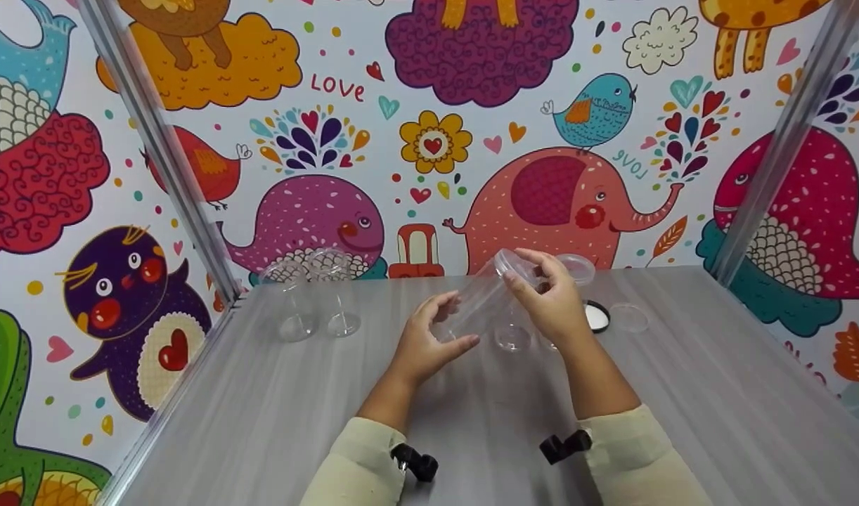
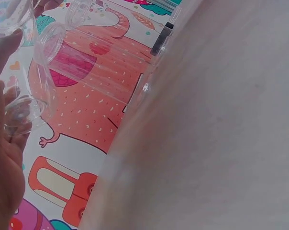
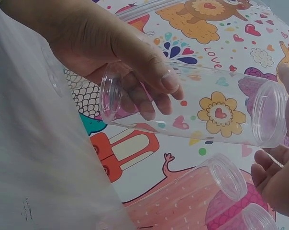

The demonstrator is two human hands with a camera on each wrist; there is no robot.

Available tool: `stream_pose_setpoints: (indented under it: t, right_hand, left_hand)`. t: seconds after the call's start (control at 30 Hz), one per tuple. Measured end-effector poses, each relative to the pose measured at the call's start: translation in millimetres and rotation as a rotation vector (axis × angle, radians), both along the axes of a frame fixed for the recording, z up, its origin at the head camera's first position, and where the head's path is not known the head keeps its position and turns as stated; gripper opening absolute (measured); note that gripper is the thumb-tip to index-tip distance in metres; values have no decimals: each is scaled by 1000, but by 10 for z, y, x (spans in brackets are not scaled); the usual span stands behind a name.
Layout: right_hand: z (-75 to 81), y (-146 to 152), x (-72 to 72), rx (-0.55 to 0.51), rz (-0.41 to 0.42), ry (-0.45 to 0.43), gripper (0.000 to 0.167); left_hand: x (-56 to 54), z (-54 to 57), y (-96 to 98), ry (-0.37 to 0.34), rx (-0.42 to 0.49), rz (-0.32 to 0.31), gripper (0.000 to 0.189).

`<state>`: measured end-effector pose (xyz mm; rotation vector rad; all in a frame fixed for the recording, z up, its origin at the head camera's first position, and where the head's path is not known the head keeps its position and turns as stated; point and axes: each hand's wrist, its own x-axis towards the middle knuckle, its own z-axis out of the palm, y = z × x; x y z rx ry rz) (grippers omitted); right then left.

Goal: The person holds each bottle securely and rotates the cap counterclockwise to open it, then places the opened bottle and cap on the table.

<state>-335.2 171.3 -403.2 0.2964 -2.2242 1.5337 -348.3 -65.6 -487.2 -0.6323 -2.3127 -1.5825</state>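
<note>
Between my two hands is a clear plastic jar point(image 1: 475, 295), tilted with its rimmed end up and to the right. My left hand point(image 1: 429, 337) holds the base end, its thumb and fingers round the wall, as the right wrist view also shows. My right hand point(image 1: 554, 299) grips the rimmed end point(image 3: 271, 114). Whether a clear lid sits on that end I cannot tell. In the right wrist view the jar point(image 3: 192, 136) looks see-through, with the wall pattern showing through it.
Two clear jars point(image 1: 296, 302) stand at the back left of the grey table point(image 1: 275, 422). Other clear jars point(image 1: 512, 339) stand behind my hands, partly hidden. To their right lie a black-rimmed white disc point(image 1: 597, 316) and a clear round lid point(image 1: 630, 318). A patterned wall point(image 1: 429, 204) rises behind.
</note>
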Motion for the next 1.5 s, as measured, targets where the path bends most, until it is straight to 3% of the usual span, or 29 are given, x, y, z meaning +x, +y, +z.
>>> stream_pose_setpoints:
  t: [0.2,0.5,0.9,1.07,1.23,1.5]
  right_hand:
    - [8,-3,14,3,2,-19,48]
    - [8,13,33,-72,112,16,43]
    - [11,17,33,-145,197,-17,45]
    - [23,25,23,-62,101,25,45]
    - [22,33,-2,22,-27,-10,54]
    - [26,25,21,17,-32,-67,55]
  left_hand:
    - [2,6,3,0,-1,2,80]
    - [1,4,3,-6,-5,11,81]
    - [0,4,0,-10,0,0,85]
    - [9,12,-1,-6,-6,4,83]
    - [14,6,0,-9,-18,0,82]
    - [21,8,5,-5,-27,-9,82]
